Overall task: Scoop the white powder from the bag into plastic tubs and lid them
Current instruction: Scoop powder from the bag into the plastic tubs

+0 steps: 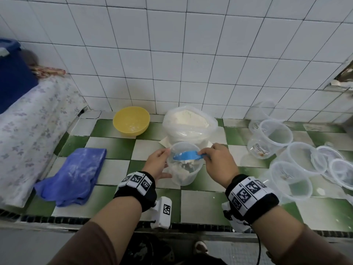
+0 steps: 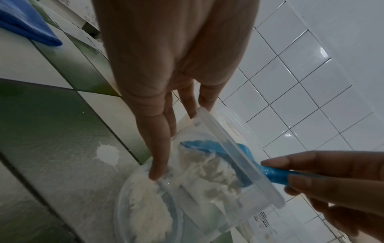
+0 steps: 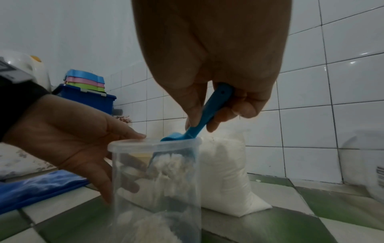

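Filling is under way: the left hand cups the tub while the right hand, pinching the blue scoop, tips powder in; next, probably back to the bag.

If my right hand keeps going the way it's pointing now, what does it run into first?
The right hand points forward over the tub, gripping the blue scoop. Straight on, it would likely meet the bag of white powder just behind the tub, though depth is hard to judge.
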